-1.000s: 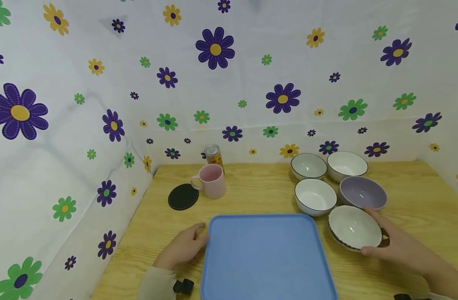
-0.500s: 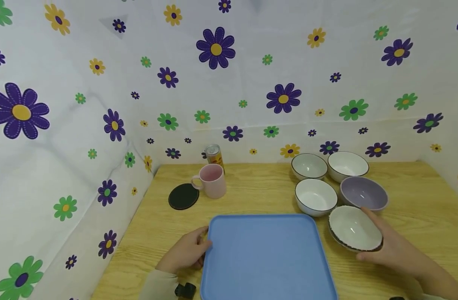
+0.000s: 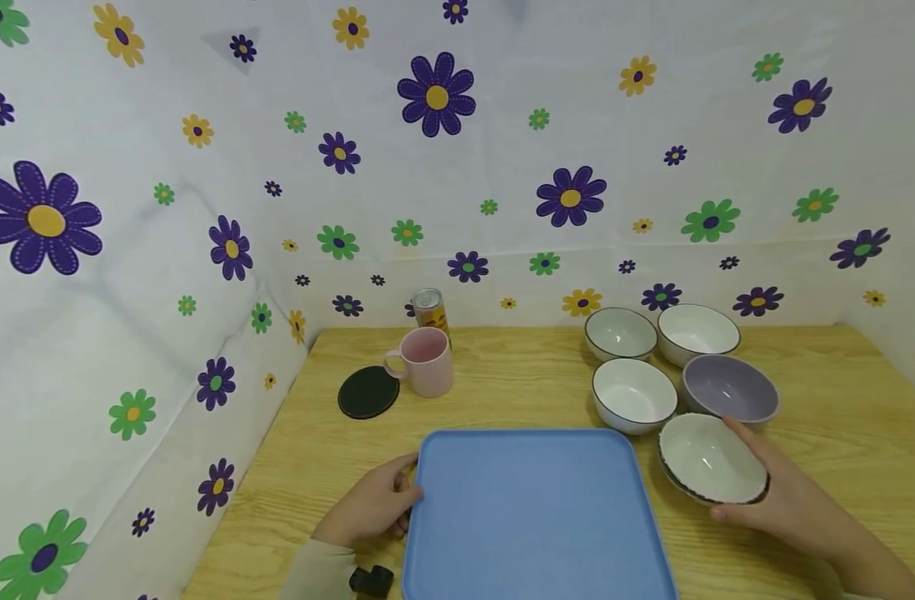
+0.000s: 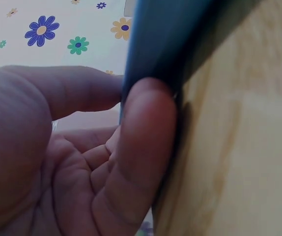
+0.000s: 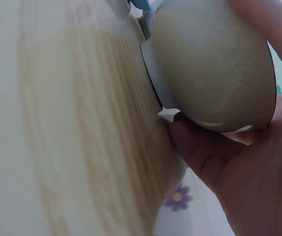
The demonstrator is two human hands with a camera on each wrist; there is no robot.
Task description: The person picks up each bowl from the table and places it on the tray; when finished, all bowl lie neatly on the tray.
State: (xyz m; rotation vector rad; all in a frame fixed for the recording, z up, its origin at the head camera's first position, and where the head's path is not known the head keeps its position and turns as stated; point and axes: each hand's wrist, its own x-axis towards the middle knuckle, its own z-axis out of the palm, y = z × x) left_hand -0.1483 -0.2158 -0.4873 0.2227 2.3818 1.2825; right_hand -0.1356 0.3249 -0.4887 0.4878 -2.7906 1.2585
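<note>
Your left hand (image 3: 375, 500) pinches the left edge of the blue tray (image 3: 536, 517), with the thumb on one face of the rim and a finger curled round the other. Well apart from it, your right hand (image 3: 791, 504) grips the right side of the ragged-rimmed bowl (image 3: 712, 458), which sits mouth up just beside the tray's far right corner; you cannot tell from these views whether its foot touches the worktop (image 3: 517, 379). Just beyond that bowl you have the purple bowl (image 3: 730, 389) and, to its left, the near white bowl (image 3: 634, 396). Behind these stand the grey-white bowl (image 3: 621, 333) and the far white bowl (image 3: 697, 332). Past the tray's far left corner, the pink mug (image 3: 429, 367) turns its handle left towards the black coaster (image 3: 368, 392), and the drink can (image 3: 431, 310) stands behind the mug. The flowered backdrop (image 3: 495, 167) rises behind the worktop.
</note>
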